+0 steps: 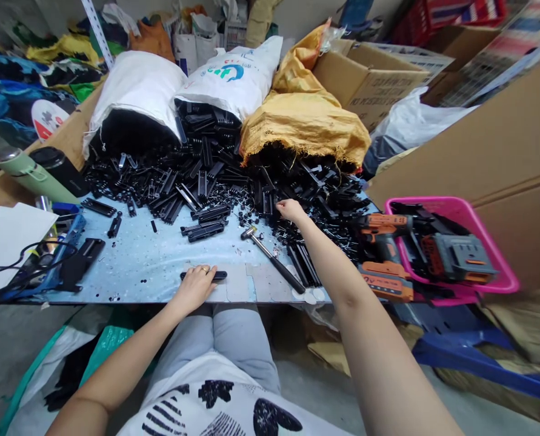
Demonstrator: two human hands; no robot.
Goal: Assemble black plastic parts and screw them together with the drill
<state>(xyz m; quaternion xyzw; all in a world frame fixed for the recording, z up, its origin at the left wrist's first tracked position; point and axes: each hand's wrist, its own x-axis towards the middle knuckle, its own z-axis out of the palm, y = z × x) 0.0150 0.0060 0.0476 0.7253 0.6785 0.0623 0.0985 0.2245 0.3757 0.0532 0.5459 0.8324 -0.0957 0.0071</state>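
My left hand (pixel 197 284) rests near the table's front edge, fingers curled over a flat black plastic strip (pixel 217 275) and holding it down. My right hand (pixel 290 209) reaches far forward into a big heap of black plastic parts (pixel 215 169), its fingers pinched among small pieces; what they hold is too small to make out. A small hammer (pixel 272 259) with a black handle lies on the blue table top (pixel 151 254) between my two arms.
Two white sacks (pixel 137 91) and a yellow sack (pixel 303 118) spill parts at the back. A pink basket (pixel 460 212) with an orange cordless drill (pixel 383 233) sits right. A green flask (pixel 28 172), cables and a white sheet lie left. Cardboard boxes stand right.
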